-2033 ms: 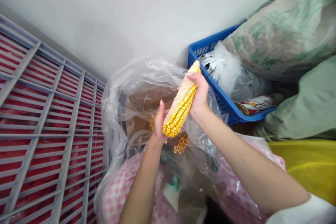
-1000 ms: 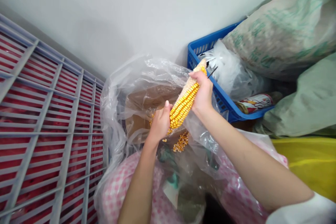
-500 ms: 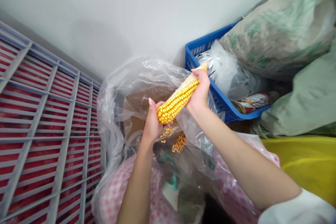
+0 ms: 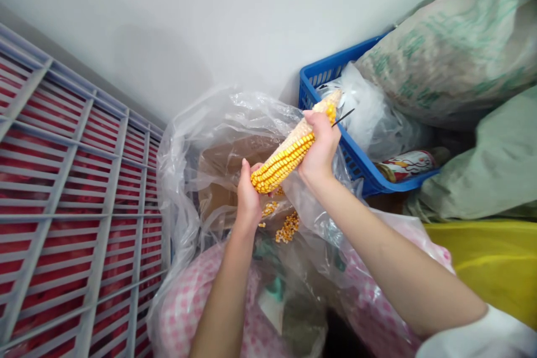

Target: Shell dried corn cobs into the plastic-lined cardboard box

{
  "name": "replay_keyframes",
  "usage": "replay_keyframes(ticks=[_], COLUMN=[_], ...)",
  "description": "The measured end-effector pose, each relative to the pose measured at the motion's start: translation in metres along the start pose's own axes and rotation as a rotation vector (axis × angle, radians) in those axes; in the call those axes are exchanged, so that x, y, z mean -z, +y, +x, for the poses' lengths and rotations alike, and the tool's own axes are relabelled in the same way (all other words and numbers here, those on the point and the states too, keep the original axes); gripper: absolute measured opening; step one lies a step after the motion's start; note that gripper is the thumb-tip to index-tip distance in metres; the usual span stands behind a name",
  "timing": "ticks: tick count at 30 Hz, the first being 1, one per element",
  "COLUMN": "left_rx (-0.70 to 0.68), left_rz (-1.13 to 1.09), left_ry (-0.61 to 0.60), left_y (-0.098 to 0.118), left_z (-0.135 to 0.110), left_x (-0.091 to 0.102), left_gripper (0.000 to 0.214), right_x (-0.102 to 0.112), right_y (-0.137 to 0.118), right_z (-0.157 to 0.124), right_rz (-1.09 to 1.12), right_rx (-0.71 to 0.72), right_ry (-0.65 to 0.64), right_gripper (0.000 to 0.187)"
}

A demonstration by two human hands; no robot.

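Note:
A yellow corn cob (image 4: 283, 165) slants across the middle of the view, its lower end to the left. A pale strip along its upper side and the tip is bare of kernels. My left hand (image 4: 249, 193) is closed around the lower end, thumb up. Around the upper part my right hand (image 4: 322, 145) is wrapped, its thumb on the bare strip. A thin dark spike (image 4: 344, 117) sticks out past my right hand; the rest of it is hidden. Loose corn kernels (image 4: 287, 227) lie below in a clear plastic bag (image 4: 178, 179).
A grey slatted crate (image 4: 54, 218) with red behind its slats stands at left. On the right are a blue basket (image 4: 369, 178) holding plastic bags and a can (image 4: 409, 164), large sacks (image 4: 444, 56) and a yellow container (image 4: 486, 251). A white wall (image 4: 210, 22) rises behind.
More of the dark spike shows beyond my right hand. The cob has rolled slightly, showing more of its bare strip and tip. The whole view has shifted a little.

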State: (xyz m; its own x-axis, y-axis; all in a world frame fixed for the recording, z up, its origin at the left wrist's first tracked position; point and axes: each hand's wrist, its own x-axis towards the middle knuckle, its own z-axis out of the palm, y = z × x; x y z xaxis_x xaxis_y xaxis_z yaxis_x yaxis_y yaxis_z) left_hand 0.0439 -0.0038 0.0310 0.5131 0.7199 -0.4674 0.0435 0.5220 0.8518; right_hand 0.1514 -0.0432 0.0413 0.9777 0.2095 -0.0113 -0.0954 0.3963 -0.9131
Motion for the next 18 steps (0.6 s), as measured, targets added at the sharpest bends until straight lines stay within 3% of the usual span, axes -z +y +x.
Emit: replay_keyframes(ticks=[2,5,7,9,11,13,18], left_rx=[-0.094,-0.321,-0.433,-0.487,-0.492,-0.469,-0.304], left_rz=[-0.061,-0.005,0.248,0.558,0.724,0.714,0.473], left_ry=[0.062,0.134,0.122,0.030,-0.100,-0.191,-0.215], left_y=[0.002,0.004,0.002,-0.001,-0.006,-0.010,-0.022], left_z=[0.003,0.004,0.001,-0.003,-0.005,-0.006,-0.004], left_x=[0.002,0.004,0.004,0.003,0.002,-0.001,-0.004], left_gripper=[0.044,0.049,0.048,0.041,0.038,0.040,0.055], right_x=[-0.005,-0.010,-0.011,-0.009,-0.006,-0.004,0.001], right_y=[-0.004,-0.002,0.003,0.006,0.005,0.000,-0.019], right_z=[-0.007,-0.015,-0.017,-0.016,-0.014,-0.012,-0.012], right_rz=[0.063,0.064,-0.015,-0.131,-0.235,-0.285,-0.294], right_rx=[-0.015,-0.082,-0.123,-0.132,-0.116,-0.089,-0.028], right_ry=[0.050,-0.020,-0.072,-0.121,-0.190,-0.263,-0.367], right_gripper=[0.025,0.025,0.027,0.029,0.028,0.025,0.021])
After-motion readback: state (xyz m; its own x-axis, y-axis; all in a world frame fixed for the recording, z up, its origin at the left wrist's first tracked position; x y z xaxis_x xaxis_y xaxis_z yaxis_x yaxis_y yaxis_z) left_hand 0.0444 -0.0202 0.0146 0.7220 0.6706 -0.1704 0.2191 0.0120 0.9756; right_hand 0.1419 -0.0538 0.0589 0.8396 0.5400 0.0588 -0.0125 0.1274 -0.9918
